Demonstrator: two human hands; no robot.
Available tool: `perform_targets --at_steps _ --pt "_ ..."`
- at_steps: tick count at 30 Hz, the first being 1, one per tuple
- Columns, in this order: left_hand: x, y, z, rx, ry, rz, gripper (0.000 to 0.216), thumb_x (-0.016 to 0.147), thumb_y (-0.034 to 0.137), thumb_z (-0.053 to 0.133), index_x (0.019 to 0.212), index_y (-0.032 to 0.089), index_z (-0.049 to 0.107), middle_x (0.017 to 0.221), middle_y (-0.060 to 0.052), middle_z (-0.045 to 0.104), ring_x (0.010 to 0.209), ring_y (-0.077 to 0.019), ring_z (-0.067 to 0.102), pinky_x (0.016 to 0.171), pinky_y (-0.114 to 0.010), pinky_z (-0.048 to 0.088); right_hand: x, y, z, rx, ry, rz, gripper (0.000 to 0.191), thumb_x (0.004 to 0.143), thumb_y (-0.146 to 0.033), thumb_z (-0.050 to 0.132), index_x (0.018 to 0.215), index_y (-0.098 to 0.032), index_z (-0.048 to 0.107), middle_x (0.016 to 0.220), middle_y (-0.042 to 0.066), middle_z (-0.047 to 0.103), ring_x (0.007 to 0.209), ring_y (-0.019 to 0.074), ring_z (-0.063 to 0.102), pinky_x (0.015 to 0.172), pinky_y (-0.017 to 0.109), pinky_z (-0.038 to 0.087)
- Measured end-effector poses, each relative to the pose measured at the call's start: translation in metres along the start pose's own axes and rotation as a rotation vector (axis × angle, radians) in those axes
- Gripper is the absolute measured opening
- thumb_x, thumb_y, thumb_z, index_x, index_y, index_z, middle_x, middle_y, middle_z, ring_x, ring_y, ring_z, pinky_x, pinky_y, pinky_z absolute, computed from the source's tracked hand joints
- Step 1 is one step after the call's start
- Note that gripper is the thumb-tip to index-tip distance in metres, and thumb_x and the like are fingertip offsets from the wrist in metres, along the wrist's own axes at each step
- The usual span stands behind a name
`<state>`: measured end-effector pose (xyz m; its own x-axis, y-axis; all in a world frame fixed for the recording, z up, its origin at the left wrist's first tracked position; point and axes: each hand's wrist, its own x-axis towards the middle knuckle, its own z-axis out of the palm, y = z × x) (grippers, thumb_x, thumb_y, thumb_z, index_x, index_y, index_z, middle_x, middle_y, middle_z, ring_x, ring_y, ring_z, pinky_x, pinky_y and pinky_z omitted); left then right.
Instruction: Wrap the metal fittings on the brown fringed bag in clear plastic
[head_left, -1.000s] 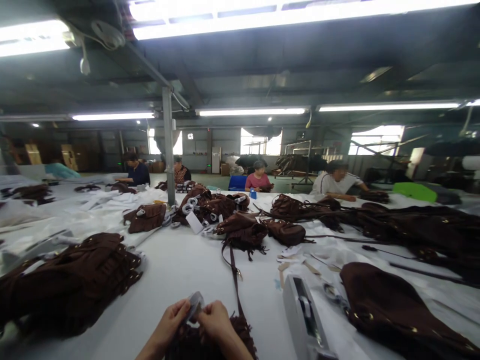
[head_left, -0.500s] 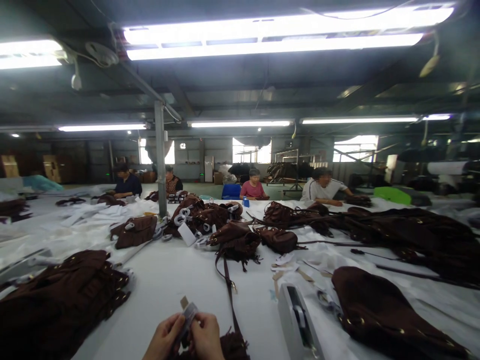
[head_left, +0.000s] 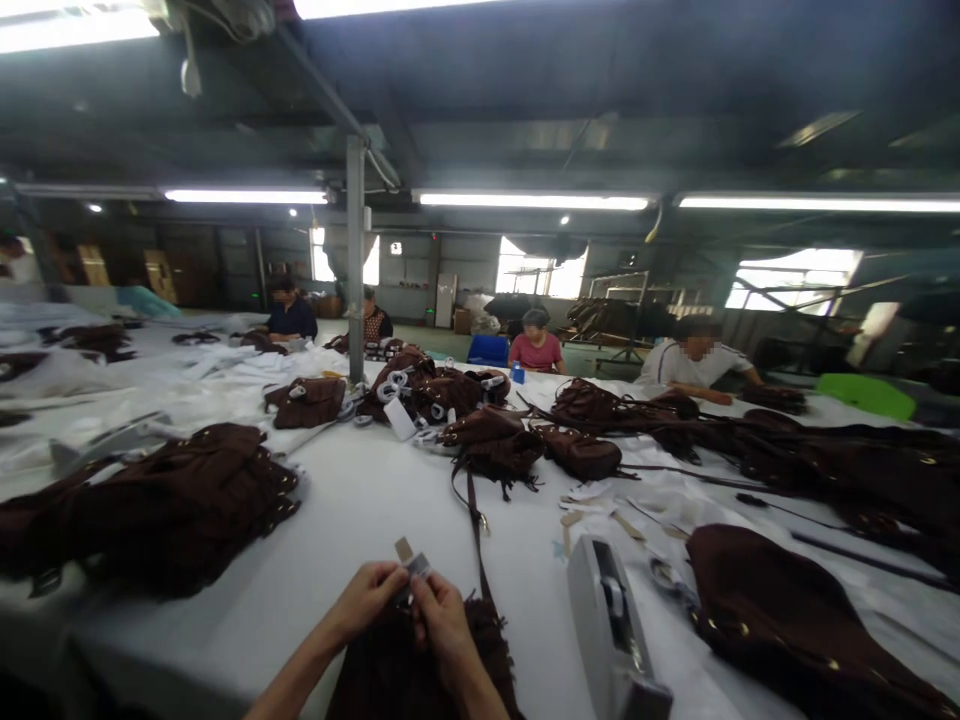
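My left hand (head_left: 373,592) and my right hand (head_left: 444,612) meet over the near table. Both are closed, pinching a small grey wrapped piece (head_left: 418,565) with a tan tab (head_left: 404,549) sticking out at its upper end. What the wrap covers cannot be made out. Under my hands lies a dark brown fringed bag (head_left: 390,665), partly hidden by my right forearm. Its strap (head_left: 475,510) with a gold buckle runs up toward the pile of bags. To the right of my hands stands a grey tape dispenser (head_left: 611,630).
Brown bags lie at the left (head_left: 187,500) and right (head_left: 780,590). A pile of brown bags (head_left: 491,440) with white-wrapped parts sits mid-table, near a grey post (head_left: 355,260). Tan strips and white scraps (head_left: 600,510) lie beyond the dispenser. Several people sit across the table.
My view has tilted down and turned slightly left, showing more of my forearms and the fringed bag. Both hands still pinch the grey wrapped piece, with the fingers shifted closer together around it.
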<state>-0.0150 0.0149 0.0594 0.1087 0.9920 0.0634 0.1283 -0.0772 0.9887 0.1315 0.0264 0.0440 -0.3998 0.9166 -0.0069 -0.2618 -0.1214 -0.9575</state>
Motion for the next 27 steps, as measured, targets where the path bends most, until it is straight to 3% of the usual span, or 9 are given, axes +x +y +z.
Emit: perform_targets --at_steps 6,11,16,18,22,24,27 --pt "-0.002 0.001 -0.002 -0.052 0.003 -0.052 0.050 0.072 0.061 0.061 0.074 0.011 0.065 0.056 0.002 0.052 0.051 -0.0094 0.038 0.048 -0.022 0.028 0.000 -0.003 -0.004 -0.069 -0.063 0.013 0.044 0.072 -0.059 0.064 0.079 -0.017 0.054 0.041 -0.012 0.041 0.026 0.0026 0.031 0.028 0.014 0.022" --pt "0.000 0.005 0.003 -0.094 -0.003 -0.056 0.059 0.071 0.062 0.062 0.102 0.012 0.065 0.060 0.002 0.056 0.047 -0.0084 0.038 0.045 -0.020 0.029 0.003 -0.003 -0.005 -0.074 -0.098 -0.006 0.051 0.072 -0.064 0.061 0.090 -0.016 0.056 0.039 -0.013 0.039 0.025 0.0035 0.029 0.028 0.015 0.020" --pt "0.004 0.002 0.008 -0.084 0.060 -0.047 0.059 0.065 0.066 0.064 0.082 0.010 0.070 0.058 -0.002 0.057 0.046 -0.0100 0.042 0.043 -0.022 0.032 0.016 0.017 -0.011 -0.040 -0.050 -0.011 0.060 0.063 -0.072 0.063 0.085 -0.017 0.056 0.037 -0.013 0.036 0.026 0.0035 0.025 0.029 0.016 0.018" --pt "0.005 0.000 0.011 -0.067 0.092 -0.025 0.058 0.064 0.066 0.065 0.079 0.011 0.072 0.065 -0.006 0.062 0.056 -0.0153 0.052 0.047 -0.024 0.039 0.020 0.026 -0.013 -0.051 -0.013 -0.030 0.062 0.061 -0.075 0.061 0.082 -0.017 0.056 0.038 -0.012 0.036 0.027 0.0035 0.025 0.030 0.016 0.017" --pt "0.002 -0.001 0.017 -0.021 0.226 0.080 0.050 0.066 0.062 0.066 0.086 0.016 0.073 0.110 -0.013 0.062 0.094 -0.0267 0.059 0.072 -0.030 0.050 0.027 0.035 -0.013 -0.134 0.046 -0.059 0.067 0.055 -0.083 0.056 0.072 -0.018 0.055 0.037 -0.011 0.036 0.029 0.0042 0.025 0.032 0.018 0.016" --pt "0.000 -0.001 0.020 0.043 0.260 0.136 0.046 0.072 0.060 0.061 0.088 0.017 0.072 0.109 -0.013 0.062 0.094 -0.0267 0.060 0.078 -0.032 0.049 0.029 0.038 -0.011 -0.159 0.093 -0.072 0.070 0.051 -0.088 0.050 0.065 -0.019 0.053 0.034 -0.010 0.034 0.029 0.0045 0.023 0.033 0.020 0.015" --pt "0.000 -0.004 0.023 0.208 0.308 0.201 0.042 0.078 0.057 0.055 0.076 0.018 0.069 0.086 -0.009 0.065 0.084 -0.0246 0.060 0.078 -0.031 0.046 0.031 0.041 -0.010 -0.174 0.149 -0.100 0.072 0.048 -0.092 0.045 0.057 -0.020 0.049 0.032 -0.009 0.033 0.030 0.0040 0.021 0.035 0.020 0.015"
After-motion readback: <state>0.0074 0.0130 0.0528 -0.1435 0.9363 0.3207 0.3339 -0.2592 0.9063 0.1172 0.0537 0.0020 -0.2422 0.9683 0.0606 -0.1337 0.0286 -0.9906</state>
